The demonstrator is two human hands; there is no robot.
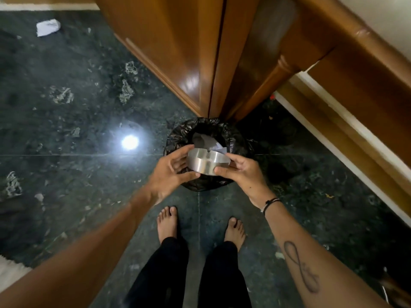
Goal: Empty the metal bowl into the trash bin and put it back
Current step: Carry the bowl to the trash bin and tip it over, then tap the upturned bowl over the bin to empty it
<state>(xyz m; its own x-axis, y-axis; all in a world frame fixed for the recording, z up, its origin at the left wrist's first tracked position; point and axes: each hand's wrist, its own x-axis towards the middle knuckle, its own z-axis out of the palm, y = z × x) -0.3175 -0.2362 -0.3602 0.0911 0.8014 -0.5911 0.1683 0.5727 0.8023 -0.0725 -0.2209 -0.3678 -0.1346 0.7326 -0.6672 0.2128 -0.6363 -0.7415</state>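
Head view shows my left hand (171, 172) and right hand (239, 172) clasping the tipped metal bowl (208, 162) between them, above the trash bin (178, 138). Paper (205, 141) spills beyond my fingers; I think a smooth wall could slip, dropping the bowl inside.

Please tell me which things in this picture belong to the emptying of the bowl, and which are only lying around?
Belonging to the job:
- metal bowl, tipped over the bin
- left hand and right hand, both holding it
- trash bin with black liner
- paper inside the bin

Only lying about:
- crumpled white paper on the floor
- wooden cabinet
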